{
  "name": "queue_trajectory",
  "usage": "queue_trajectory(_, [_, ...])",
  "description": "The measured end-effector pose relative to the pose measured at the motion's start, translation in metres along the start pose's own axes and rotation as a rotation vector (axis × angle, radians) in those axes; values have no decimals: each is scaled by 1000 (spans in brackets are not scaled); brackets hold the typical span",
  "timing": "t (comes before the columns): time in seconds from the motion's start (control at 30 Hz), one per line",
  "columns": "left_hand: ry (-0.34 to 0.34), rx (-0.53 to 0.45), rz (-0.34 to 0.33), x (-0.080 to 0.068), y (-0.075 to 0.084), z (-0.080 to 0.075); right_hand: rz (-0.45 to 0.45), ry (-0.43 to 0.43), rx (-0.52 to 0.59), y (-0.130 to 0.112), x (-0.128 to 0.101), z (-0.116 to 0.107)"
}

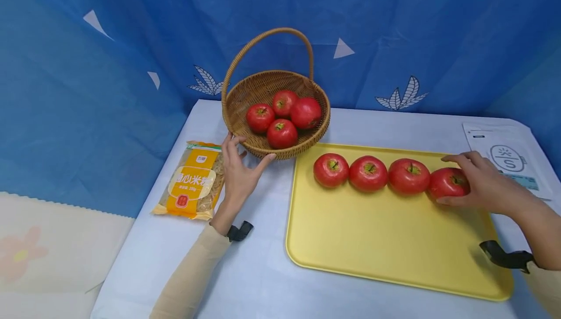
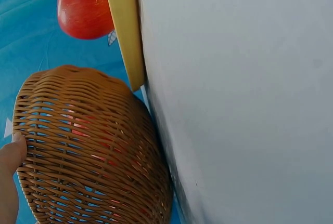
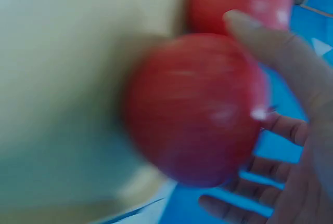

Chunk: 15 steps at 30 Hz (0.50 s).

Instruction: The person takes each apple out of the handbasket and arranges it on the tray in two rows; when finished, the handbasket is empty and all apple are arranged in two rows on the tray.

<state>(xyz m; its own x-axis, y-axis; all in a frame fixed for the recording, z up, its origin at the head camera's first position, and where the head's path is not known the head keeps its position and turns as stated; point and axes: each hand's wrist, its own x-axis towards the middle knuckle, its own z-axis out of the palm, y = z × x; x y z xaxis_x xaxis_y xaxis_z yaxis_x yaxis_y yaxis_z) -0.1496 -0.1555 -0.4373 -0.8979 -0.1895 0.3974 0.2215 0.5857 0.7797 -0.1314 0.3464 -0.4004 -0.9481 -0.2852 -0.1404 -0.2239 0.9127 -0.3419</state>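
1. The right hand (image 1: 479, 182) cups the rightmost apple (image 1: 447, 182) of a row of four on the yellow tray (image 1: 385, 241). Its thumb is at the apple's 6 o'clock side and its fingers arch over the 12 o'clock side, so it is grasping the fruit.
2. This apple sits at the tray's 2 o'clock area, touching the next apple (image 1: 408, 176) at its 9 o'clock.
3. The left hand (image 1: 238, 170) rests against the wicker basket (image 1: 245, 96) at its 7 o'clock rim, with spread fingers touching the weave and not clenched.
4. The basket holds four apples (image 1: 282, 114).
5. The right wrist view, blurred, shows the thumb (image 3: 276, 52) laid over the apple (image 3: 192, 109) and the other fingers loose behind it, which the head view hides.
6. The left wrist view shows a fingertip (image 2: 11, 154) touching the basket wall (image 2: 88, 146) and red showing through the weave.
7. The apples are smooth, glossy and round. The basket is woven cane with a hoop handle. The tray is matte and rounded at the corners.
8. A crinkled noodle packet (image 1: 193, 180) lies at the left hand's 9 o'clock.
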Motion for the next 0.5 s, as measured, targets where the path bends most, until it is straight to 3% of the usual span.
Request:
queue_trajectory(0.1, [2,8,1,1,-1,0,-59,1,11,-21,20,-20])
queue_trajectory(0.27, [14,19,10,2,-2,-1,-267,20,49,-82,76,-52])
queue_trajectory(0.4, [15,16,13,1,-3,0,-462,19,52,-135,131,-59])
queue_trajectory(0.5, [14,5,13,0,-2,2,-544,-32,60,-168,171,-57])
